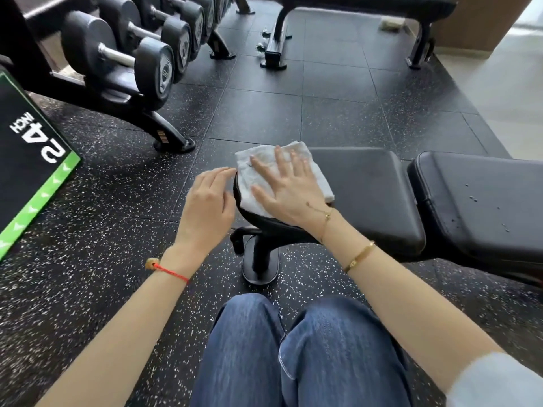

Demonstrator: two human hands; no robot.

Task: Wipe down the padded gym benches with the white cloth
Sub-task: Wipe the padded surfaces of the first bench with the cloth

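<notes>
From the head view we judge the job barely begun: our right hand presses flat on the white cloth at the seat pad end, left hand open beside it (droplets dot the back pad), and the far bench waits.

Two hands: left hand, right hand. One white cloth. Two padded benches: near bench, far bench. At least four dumbbells racked. One plyo box. Three bracelets.
</notes>
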